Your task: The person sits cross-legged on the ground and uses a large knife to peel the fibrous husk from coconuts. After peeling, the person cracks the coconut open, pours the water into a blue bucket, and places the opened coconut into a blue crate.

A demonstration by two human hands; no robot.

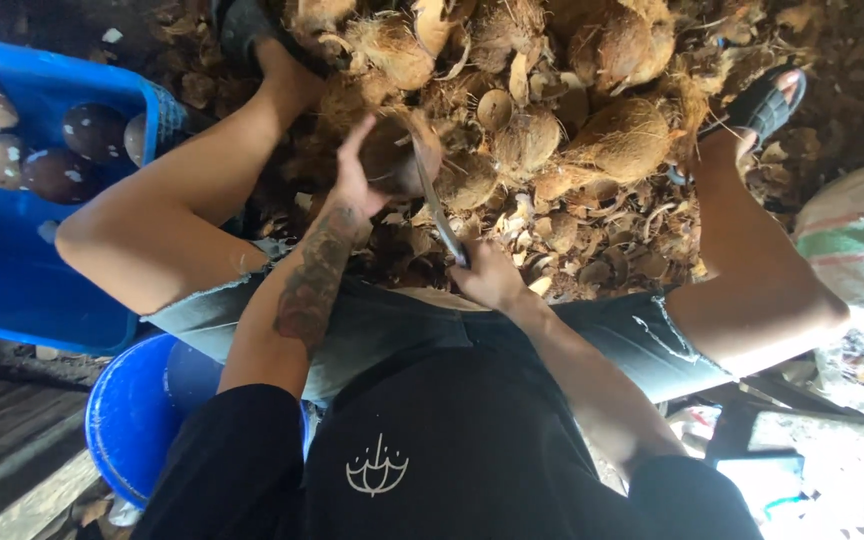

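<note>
A blue crate (12,290) of dark peeled coconuts (92,130) sits beside a blue bucket (132,420); a striped sack (857,245) lies opposite.

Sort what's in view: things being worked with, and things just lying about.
In use: left hand gripping a coconut; right hand holding a knife against it.

Lying about: husk pile, blue crate of peeled coconuts, blue bucket, sack.

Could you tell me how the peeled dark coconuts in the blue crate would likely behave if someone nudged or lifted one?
The peeled coconuts look round and smooth, so one would probably roll if nudged. The walls of the blue crate should stop it. Their bare shells look hard, likely rigid and fairly heavy in the hand.
</note>
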